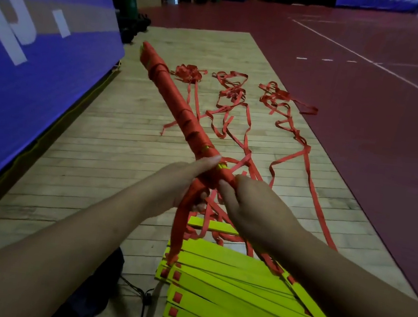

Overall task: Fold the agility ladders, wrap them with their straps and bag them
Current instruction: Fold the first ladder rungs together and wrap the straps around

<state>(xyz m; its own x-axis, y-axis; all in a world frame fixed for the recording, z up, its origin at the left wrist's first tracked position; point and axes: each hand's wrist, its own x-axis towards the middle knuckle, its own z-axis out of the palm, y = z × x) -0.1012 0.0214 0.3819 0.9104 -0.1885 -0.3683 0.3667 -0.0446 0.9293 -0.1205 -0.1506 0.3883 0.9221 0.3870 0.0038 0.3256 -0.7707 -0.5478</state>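
The person holds one wrapped ladder (178,101) up in the air above the wooden floor (84,147), pointing away toward the far left corner of the boards. Its rungs are already folded together, and red strap is wound around almost the whole length. The left hand (181,181) has its grip closed around the near part of this bundle, and the right hand (255,204) grasps the very near end, just beside the left. A strap tail (180,223) hangs down from between the hands, so I judge the wrapping of this one is nearly finished and only the end must be secured. A second ladder (233,289) lies at the near right edge of the boards, its yellow rungs stacked but not yet wrapped. Its loose straps (236,100) are spread in tangles over the boards, toward the far right edge. A dark bag (95,284), if it is one, lies at the near edge; I cannot tell surely. Nothing seems bagged yet, so perhaps half of the work remains.
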